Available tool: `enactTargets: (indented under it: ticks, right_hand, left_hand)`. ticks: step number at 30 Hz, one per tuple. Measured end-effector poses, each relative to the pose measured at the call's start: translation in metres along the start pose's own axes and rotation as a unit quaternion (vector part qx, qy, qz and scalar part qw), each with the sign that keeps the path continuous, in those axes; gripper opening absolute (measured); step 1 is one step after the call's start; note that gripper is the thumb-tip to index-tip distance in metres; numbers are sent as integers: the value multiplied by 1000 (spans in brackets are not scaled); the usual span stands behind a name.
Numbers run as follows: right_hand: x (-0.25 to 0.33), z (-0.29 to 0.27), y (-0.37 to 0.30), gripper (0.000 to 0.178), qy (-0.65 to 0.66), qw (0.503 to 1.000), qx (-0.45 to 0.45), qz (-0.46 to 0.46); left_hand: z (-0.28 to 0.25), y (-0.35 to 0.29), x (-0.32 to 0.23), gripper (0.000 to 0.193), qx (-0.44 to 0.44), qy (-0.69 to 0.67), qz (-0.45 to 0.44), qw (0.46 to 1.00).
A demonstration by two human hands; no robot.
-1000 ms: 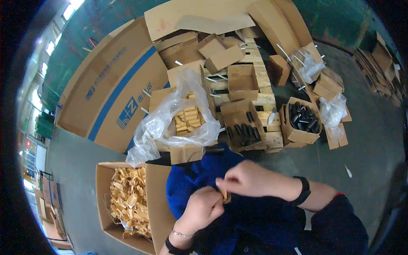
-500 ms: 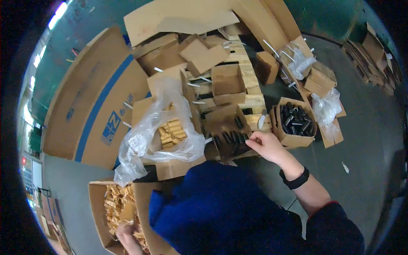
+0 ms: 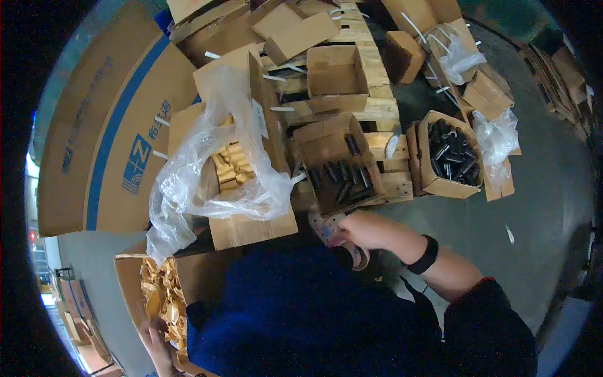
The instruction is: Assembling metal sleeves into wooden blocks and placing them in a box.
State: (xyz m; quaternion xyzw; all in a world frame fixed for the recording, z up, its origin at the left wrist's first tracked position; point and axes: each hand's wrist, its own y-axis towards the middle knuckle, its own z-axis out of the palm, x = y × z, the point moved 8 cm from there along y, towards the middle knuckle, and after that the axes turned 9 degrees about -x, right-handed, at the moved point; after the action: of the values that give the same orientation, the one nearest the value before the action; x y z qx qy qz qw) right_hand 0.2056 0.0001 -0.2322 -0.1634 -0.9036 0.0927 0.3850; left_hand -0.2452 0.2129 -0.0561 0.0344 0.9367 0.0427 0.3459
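Observation:
My right hand (image 3: pixel 370 231) hovers just below an open cardboard box of black cylinders (image 3: pixel 339 171) on a wooden pallet (image 3: pixel 383 110). Its fingers are curled next to a pale dotted piece (image 3: pixel 323 227) and a tan tape roll (image 3: pixel 359 256); whether it grips anything is unclear. My left hand (image 3: pixel 156 342) reaches into a carton of small tan pieces (image 3: pixel 157 295) at the lower left, partly hidden behind my blue top (image 3: pixel 301 314). A black band sits on my right wrist (image 3: pixel 426 255).
A bag-lined box of tan blocks (image 3: pixel 232 166) stands left of the black-parts box. A second box of black cylinders (image 3: pixel 449 157) sits to the right, with crumpled plastic (image 3: pixel 496 138) beside it. An empty box (image 3: pixel 336 75) lies farther back. Large flattened cardboard (image 3: pixel 107 138) covers the floor at left.
My right hand has drawn back from inside the box of black cylinders toward my body. My left hand stays in the carton of tan pieces.

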Motion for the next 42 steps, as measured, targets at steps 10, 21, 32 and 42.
enactTargets:
  ticks: [10, 21, 32, 42]
  right_hand:
    - [96, 52, 55, 19, 44, 994, -7, -99]
    - [162, -96, 109, 63, -389, 905, -117, -125]
    - [205, 52, 105, 20, -338, 880, 245, -227]
    - [177, 150, 142, 25, -297, 846, 396, -198]
  left_hand:
    - [-23, -26, 64, 23, -48, -72, -95, 992]
    - [9, -131, 94, 24, -88, 281, 149, 944]
    - [1, -156, 338, 25, 108, 227, -216, 944]
    - [2, -168, 324, 24, 47, 83, -295, 951]
